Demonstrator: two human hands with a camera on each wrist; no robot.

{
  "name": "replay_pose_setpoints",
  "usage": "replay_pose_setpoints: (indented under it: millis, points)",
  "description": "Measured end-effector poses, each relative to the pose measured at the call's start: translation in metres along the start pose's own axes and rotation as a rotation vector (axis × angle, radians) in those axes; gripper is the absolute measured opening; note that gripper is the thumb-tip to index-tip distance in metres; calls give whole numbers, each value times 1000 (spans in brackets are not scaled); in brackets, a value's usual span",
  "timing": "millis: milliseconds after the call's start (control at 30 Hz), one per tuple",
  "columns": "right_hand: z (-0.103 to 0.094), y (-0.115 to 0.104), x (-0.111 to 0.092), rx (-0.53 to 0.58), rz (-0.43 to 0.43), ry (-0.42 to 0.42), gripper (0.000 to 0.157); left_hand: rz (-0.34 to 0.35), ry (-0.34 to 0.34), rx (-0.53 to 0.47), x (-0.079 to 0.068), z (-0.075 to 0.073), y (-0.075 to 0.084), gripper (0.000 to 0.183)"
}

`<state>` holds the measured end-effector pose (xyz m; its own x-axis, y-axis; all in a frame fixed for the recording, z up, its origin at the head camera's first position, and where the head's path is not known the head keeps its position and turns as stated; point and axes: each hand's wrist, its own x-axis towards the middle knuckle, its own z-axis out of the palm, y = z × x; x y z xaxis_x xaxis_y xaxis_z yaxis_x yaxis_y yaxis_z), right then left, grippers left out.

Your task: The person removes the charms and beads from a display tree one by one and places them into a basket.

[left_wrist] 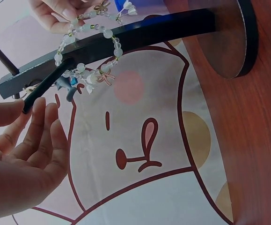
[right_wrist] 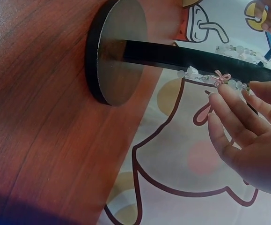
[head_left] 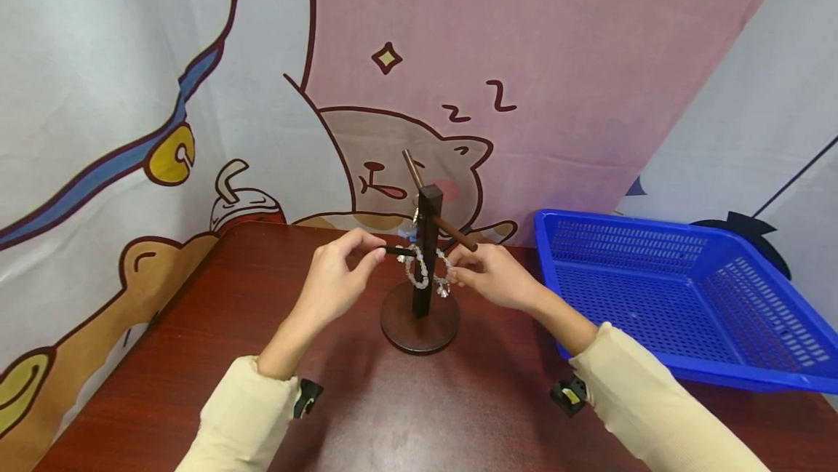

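Head view: R-side bead bracelet is at the R side of a dark wood stand, abt mid-height, pinched btwn thumb & fingers of the R hand. Clear/whitish beads; R wrist cam shows a pinkish bow charm and a white flower-like charm on it. Second bracelet, similar beads, is on the stand's L side, by the black lower peg; looks hung from it near the post, but can't tell for sure. L hand pinches the free end of that peg w/ thumb & fingertips, other fingers loosely bent per L wrist cam. Bluish item hangs behind the post, details unclear. Brown upper peg crosses the post near its top. Stand is upright on its round base, on the reddish-brown table. Blue plastic basket sits to the R, near the R forearm. Cream sleeves on both arms, small black device at each wrist. Behind: pink/white cloth w/ cartoon animals, incl. a sleeping one right behind the stand.
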<state>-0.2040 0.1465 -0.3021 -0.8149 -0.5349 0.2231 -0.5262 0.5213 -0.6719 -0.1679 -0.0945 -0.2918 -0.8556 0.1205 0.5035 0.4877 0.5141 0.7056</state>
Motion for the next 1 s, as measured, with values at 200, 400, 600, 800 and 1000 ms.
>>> replay_pose_setpoints:
  millis: [200, 400, 600, 800, 1000]
  points:
    - [-1, -1, -1, 2, 10, 13, 4, -7, 0, -3, 0, 0, 0, 6]
    - [-4, -1, -2, 7, 23, 31, 4, -11, -2, -4, 0, 0, 0, 7]
    - [-8, -1, -2, 24, 14, 48, 4, -8, -2, -11, 0, 1, -1, 7]
    - [-14, -1, -3, 19, 2, 50, 4, -5, -2, -9, -1, 1, -1, 7]
    - [-21, -2, -3, -31, -12, 77, 5, -6, -5, -23, 0, 1, 0, 7]
